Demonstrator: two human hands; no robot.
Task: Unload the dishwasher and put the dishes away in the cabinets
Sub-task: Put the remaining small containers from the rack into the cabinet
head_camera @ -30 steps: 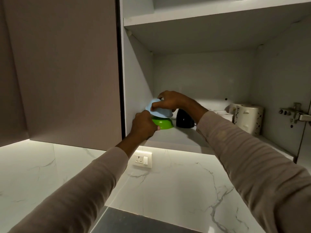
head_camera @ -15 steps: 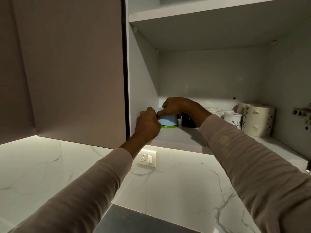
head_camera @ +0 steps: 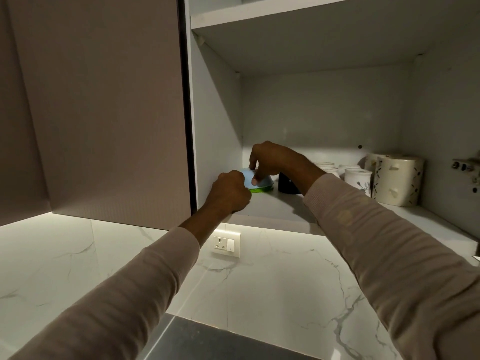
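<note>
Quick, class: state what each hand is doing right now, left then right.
Left hand: curled against the blue bowl; grip cannot be told.
Right hand: closed, pinching the blue bowl.

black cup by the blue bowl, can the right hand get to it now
Probably yes: the black cup stands right of the blue bowl, below the wrist of the right hand, with nothing between. The hand would first have to release the bowl.

Blue bowl [head_camera: 266,181] inverted over green bowl [head_camera: 259,190] on shelf [head_camera: 275,206]; right hand [head_camera: 275,159] fingers [head_camera: 255,178] pinch it.
</note>
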